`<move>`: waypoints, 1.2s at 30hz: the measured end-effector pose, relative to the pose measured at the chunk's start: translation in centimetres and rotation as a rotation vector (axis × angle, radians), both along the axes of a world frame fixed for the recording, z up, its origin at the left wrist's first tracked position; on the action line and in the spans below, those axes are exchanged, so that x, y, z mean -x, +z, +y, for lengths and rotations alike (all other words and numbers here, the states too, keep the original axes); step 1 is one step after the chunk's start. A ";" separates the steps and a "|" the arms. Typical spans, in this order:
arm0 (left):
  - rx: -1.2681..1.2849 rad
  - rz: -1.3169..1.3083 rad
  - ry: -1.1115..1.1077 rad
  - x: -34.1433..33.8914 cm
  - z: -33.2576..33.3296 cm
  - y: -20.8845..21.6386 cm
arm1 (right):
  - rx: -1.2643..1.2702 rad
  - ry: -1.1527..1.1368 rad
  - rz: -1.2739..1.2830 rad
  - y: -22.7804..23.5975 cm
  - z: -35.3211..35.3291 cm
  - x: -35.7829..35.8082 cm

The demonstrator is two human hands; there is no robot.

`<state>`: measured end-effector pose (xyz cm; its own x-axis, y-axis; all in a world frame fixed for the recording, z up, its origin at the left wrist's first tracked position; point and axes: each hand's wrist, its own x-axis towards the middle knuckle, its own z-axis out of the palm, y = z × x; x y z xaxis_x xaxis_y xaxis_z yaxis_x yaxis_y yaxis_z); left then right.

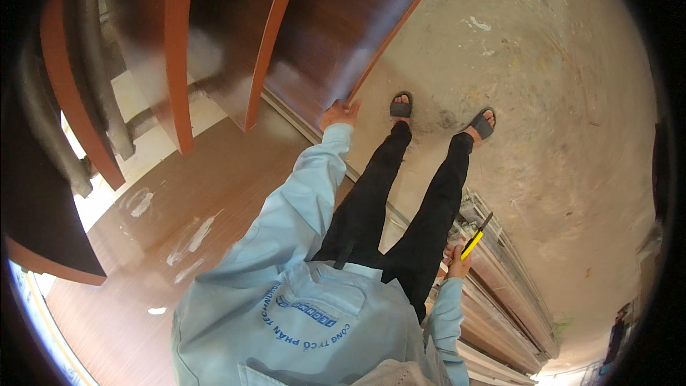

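Observation:
My left hand [339, 114] is at the near corner of a dark brown, glossy board [325, 36] with a reddish-brown edge. Its thumb and fingers close on that edge. Low at my right side, my right hand [457, 263] grips a yellow utility knife [471, 244], whose dark blade points up and away from me. The palm side of the right hand is partly hidden.
More brown boards [179, 57] stand on edge at the left, next to a flat wood-grain panel [214, 221] with white smears. Long strips [500, 279] lie stacked by my right leg. A dusty concrete floor [557, 114] spreads ahead and right.

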<state>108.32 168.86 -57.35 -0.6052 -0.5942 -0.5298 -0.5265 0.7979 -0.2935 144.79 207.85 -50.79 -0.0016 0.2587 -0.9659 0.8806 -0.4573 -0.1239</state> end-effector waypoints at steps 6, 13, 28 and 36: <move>-0.372 -0.025 -0.165 -1.2 6.1 -1.7 | -0.021 0.032 -0.021 -0.3 0.6 -0.5; -1.570 -0.495 -0.841 -23.4 32.0 10.3 | -0.060 -0.063 -0.078 -0.6 1.1 -2.2; -0.481 -0.257 0.669 -18.7 -4.8 -4.4 | 0.180 -0.151 -0.054 -4.2 1.7 -1.2; -0.736 0.055 1.003 -13.2 0.0 -9.6 | -0.049 0.036 -0.105 -6.4 1.2 1.8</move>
